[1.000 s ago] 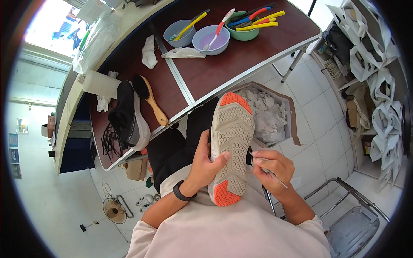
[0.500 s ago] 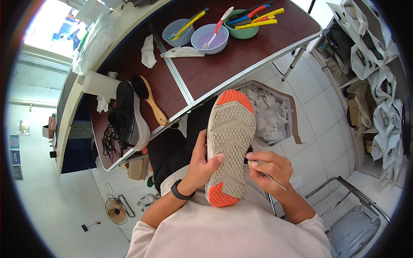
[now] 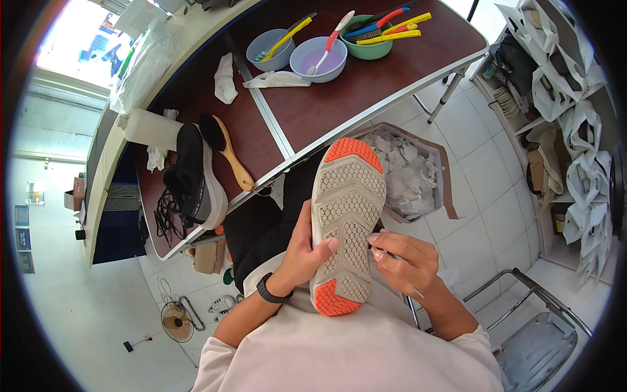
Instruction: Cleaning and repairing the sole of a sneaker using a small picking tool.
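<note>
A shoe (image 3: 349,215) is held with its beige sole toward me, orange pads at both ends. My left hand (image 3: 304,251) grips its left side, thumb lying on the sole. Close to the right edge of the sole, my right hand (image 3: 410,258) pinches a thin metal tool (image 3: 414,289); its shaft shows below the palm, while the tip is hidden by the fingers. On the table at left lies a black shoe (image 3: 189,173) with a grey-white sole, its loose black laces (image 3: 168,215) beside it. A wooden-handled brush (image 3: 228,153) rests next to that shoe.
Across the dark red table (image 3: 287,108) stand a grey-blue bowl (image 3: 277,62), a lilac bowl (image 3: 320,72) and a green bowl (image 3: 366,51) holding brushes. A carton lined with crumpled plastic (image 3: 411,173) sits beyond the shoe. A metal-framed chair (image 3: 535,340) is at lower right; shelves (image 3: 545,124) stand farther right.
The shoe has shifted slightly left. My right fingers have moved slightly up and left along the sole's edge, and less of the tool's shaft shows.
</note>
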Motion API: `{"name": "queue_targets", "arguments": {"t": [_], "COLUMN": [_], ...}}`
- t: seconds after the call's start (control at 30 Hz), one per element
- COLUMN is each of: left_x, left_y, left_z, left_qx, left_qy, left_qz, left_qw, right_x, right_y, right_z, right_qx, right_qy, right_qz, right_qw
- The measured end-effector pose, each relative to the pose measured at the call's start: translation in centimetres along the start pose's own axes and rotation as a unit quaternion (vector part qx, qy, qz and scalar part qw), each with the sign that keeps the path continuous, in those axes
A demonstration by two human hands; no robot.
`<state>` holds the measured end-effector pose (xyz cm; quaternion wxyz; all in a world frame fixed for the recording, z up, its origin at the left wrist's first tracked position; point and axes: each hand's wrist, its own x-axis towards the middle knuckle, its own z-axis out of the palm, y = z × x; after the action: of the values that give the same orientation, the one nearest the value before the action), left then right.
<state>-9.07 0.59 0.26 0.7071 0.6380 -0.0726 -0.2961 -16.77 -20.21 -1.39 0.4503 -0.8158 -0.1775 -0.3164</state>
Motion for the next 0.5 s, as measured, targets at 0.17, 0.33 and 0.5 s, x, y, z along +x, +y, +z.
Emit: {"name": "queue_targets", "arguments": {"t": [0.17, 0.33, 0.5], "left_x": [0.2, 0.2, 0.3], "left_y": [0.3, 0.3, 0.6], "left_z": [0.3, 0.9, 1.2], "left_qx": [0.009, 0.021, 0.015], "left_qy": [-0.025, -0.016, -0.013], "left_qz": [0.01, 0.008, 0.003], "left_qw": [1.0, 1.0, 1.0], "right_x": [0.0, -0.6, -0.5], "right_y": [-0.2, -0.5, -0.6], "right_z": [-0.3, 0.0, -0.1], "right_qx": [0.0, -0.035, -0.004], "right_qy": [0.008, 0.029, 0.064], "right_qz": [0.01, 0.017, 0.06], "right_qw": [1.0, 0.999, 0.996]}}
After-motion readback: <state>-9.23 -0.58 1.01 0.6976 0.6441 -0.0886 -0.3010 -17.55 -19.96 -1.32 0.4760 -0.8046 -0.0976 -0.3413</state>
